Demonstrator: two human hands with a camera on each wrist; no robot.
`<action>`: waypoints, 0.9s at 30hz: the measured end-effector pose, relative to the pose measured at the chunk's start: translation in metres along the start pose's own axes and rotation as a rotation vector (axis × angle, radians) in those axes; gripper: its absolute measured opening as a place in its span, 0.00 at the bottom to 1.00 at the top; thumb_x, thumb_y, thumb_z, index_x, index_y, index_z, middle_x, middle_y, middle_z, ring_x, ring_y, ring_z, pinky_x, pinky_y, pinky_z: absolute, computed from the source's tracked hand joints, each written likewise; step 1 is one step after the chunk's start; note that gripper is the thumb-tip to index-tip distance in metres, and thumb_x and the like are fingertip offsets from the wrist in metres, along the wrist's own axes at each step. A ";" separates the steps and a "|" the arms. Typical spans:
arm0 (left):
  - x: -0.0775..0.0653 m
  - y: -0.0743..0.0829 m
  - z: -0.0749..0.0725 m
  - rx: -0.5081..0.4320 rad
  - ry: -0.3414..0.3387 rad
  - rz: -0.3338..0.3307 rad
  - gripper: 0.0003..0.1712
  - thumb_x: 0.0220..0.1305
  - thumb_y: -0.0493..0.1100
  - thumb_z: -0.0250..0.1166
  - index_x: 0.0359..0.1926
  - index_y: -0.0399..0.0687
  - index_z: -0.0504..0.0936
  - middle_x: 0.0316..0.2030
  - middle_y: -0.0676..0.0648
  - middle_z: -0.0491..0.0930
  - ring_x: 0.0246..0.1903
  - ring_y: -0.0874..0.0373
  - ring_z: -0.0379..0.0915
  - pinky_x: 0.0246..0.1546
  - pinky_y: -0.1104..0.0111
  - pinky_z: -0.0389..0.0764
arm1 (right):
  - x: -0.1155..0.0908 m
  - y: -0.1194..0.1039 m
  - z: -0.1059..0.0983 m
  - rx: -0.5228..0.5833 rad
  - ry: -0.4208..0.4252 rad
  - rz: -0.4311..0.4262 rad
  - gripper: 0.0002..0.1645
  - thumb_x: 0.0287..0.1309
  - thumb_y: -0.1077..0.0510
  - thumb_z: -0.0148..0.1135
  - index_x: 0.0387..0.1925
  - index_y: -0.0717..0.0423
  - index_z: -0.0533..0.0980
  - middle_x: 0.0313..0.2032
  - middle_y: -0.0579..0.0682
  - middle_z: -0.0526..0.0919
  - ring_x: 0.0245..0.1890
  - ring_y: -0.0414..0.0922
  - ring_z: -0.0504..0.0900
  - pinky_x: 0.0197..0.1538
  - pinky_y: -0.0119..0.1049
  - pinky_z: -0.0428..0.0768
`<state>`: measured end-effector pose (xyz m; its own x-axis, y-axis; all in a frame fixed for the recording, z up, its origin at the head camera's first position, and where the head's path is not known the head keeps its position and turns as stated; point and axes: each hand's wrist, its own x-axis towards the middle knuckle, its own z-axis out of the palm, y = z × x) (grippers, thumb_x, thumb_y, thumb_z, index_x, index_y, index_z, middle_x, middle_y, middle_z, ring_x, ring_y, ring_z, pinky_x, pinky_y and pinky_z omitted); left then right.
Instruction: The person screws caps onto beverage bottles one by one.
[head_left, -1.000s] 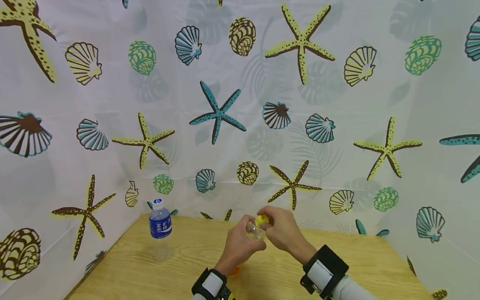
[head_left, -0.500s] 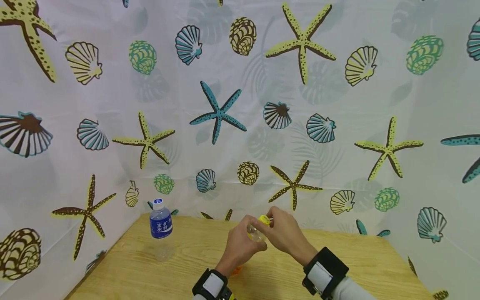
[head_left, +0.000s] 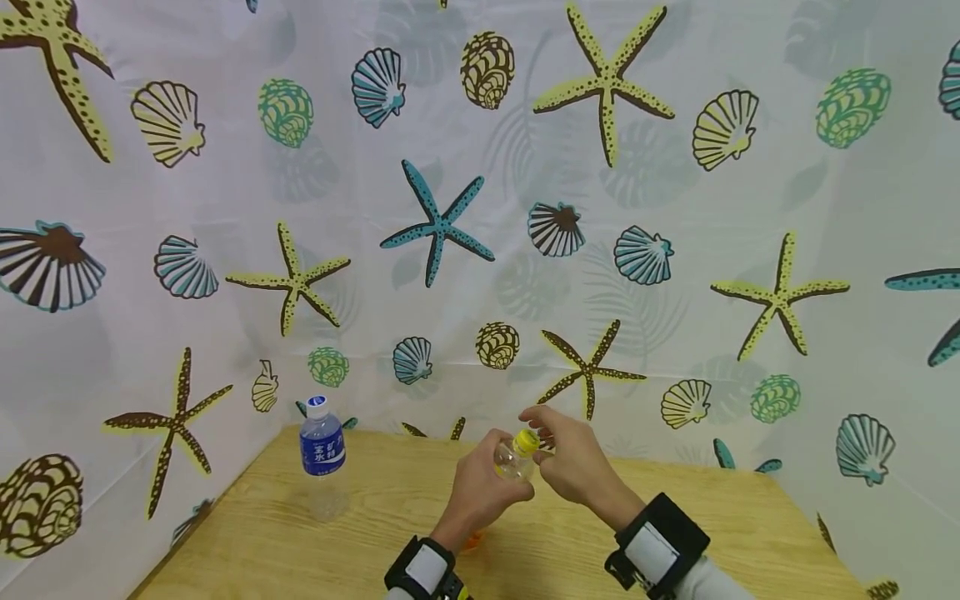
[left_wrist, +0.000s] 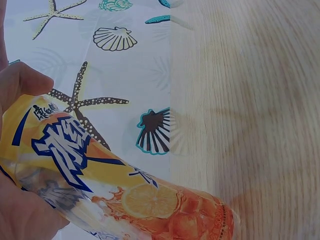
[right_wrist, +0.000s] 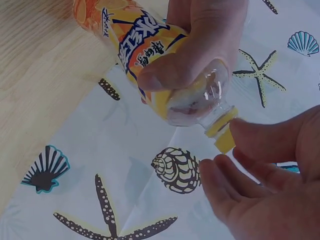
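- Our left hand (head_left: 483, 483), in the head view, grips the iced tea bottle (head_left: 515, 465) over the middle of the worktop (head_left: 375, 508). The bottle tilts with its neck pointing away from us, so if the yellow cap (head_left: 527, 441) came loose at this angle, anything inside could run out.
- Our right hand (head_left: 573, 458) sits just beside that cap, its fingers spread and bent but not wrapped round it. With so little hold there, we judge that the cap could drop and roll off if it came free.
- We see a blue-labelled water bottle (head_left: 322, 450) standing upright at the left of the worktop, well apart from both hands; a knock looks unlikely unless an elbow swings wide.
- From the left wrist, we find the iced tea bottle slanting, its base towards the lower right and our left hand round the label's upper part. Squeezing hard could buckle the plastic, while too light a hold might let the bottle twist with the cap. Whether its base touches the worktop, we cannot tell.
- From the right wrist, we see our thumb at the cap, seemingly touching it, and the other fingers loosely curled below, apart from it. The cap sits at the neck; whether its thread is loose, or how much drink is inside, we cannot tell.
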<state>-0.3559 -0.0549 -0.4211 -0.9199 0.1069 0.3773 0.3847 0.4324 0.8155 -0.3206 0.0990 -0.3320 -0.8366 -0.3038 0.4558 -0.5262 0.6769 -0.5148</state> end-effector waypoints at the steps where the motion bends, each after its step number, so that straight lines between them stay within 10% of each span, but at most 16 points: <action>1: 0.000 0.000 0.000 -0.001 -0.001 -0.001 0.34 0.43 0.44 0.74 0.55 0.52 0.75 0.42 0.49 0.82 0.32 0.58 0.76 0.30 0.65 0.78 | 0.000 0.000 0.000 0.007 0.001 0.001 0.27 0.51 0.76 0.61 0.53 0.55 0.80 0.47 0.56 0.86 0.42 0.54 0.86 0.46 0.50 0.84; 14: 0.001 -0.001 0.002 0.026 -0.002 0.001 0.32 0.42 0.45 0.75 0.53 0.55 0.75 0.40 0.51 0.82 0.33 0.60 0.76 0.30 0.66 0.78 | -0.001 0.002 0.005 -0.009 0.029 0.062 0.07 0.56 0.64 0.70 0.38 0.58 0.81 0.29 0.47 0.82 0.30 0.41 0.77 0.35 0.38 0.77; 27: 0.001 0.000 0.004 0.034 -0.010 -0.012 0.29 0.43 0.46 0.74 0.50 0.59 0.76 0.40 0.53 0.81 0.34 0.59 0.76 0.30 0.66 0.78 | -0.004 0.008 0.006 -0.031 -0.009 0.139 0.16 0.65 0.49 0.66 0.31 0.56 0.74 0.24 0.47 0.75 0.21 0.41 0.70 0.26 0.34 0.68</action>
<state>-0.3572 -0.0514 -0.4221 -0.9251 0.1108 0.3632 0.3714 0.4634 0.8046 -0.3228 0.1018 -0.3419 -0.9025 -0.2116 0.3751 -0.4003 0.7334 -0.5495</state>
